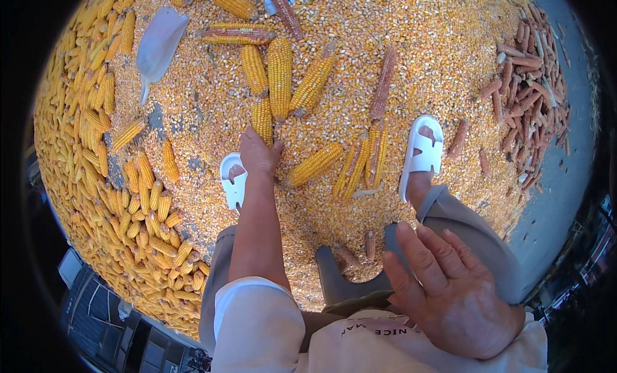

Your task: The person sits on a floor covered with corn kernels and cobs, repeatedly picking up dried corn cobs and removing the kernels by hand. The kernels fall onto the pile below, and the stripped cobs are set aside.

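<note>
My left hand point(260, 151) reaches down between my feet, its fingers wrapped around the lower end of a yellow corn ear point(262, 117). Just beyond it lie more full ears, among them a long upright one point(280, 76) and a tilted one point(313, 81). To the right of that hand another ear point(315, 164) rests on loose corn kernels point(332, 127). Partly stripped ears point(354, 168) lie farther right, below a bare reddish cob point(384, 81). My right hand point(448, 286) is raised over my right thigh, fingers spread, with nothing visible in it.
A large heap of unshelled ears point(140, 238) curves along the left. Bare cobs point(525, 93) are piled at the right beside grey pavement point(554, 204). White slippers point(420, 151) are on my feet. A pale plastic scoop-like piece point(161, 47) lies upper left; a grey stool point(332, 276) is beneath me.
</note>
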A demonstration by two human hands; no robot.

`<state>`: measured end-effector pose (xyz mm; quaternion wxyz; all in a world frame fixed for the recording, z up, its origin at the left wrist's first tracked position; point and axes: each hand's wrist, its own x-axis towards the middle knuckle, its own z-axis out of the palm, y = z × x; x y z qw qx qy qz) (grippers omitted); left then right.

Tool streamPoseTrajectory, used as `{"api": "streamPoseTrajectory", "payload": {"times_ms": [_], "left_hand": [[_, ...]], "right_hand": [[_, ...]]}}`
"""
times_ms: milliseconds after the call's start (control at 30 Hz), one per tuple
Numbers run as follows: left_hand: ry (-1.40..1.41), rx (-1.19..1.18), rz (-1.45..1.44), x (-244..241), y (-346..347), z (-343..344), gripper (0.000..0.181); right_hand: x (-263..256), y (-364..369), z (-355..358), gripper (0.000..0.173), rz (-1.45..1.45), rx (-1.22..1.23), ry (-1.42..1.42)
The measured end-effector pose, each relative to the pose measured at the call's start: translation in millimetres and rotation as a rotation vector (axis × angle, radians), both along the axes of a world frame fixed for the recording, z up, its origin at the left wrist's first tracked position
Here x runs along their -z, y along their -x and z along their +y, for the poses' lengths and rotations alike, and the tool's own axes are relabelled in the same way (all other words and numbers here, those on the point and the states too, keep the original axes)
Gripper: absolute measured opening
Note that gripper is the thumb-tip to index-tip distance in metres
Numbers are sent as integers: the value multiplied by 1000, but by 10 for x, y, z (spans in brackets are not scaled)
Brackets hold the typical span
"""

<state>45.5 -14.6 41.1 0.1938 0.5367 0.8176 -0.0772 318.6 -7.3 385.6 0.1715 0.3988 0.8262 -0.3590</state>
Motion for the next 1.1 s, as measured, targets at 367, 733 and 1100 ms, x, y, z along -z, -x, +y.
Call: {"api": "streamPoseTrajectory", "payload": {"times_ms": [367, 733, 1100], "left_hand": [[-350, -1137, -1994, -653, 47, -421, 43], [73, 33, -474, -180, -464, -730, 45], [220, -546, -1221, -467, -752, -658, 35]], "right_hand": [[-92, -17, -88, 51, 61, -19, -38], [15, -133, -291, 36, 48, 35, -106], [29, -292, -306, 35, 33, 131, -284]]}}
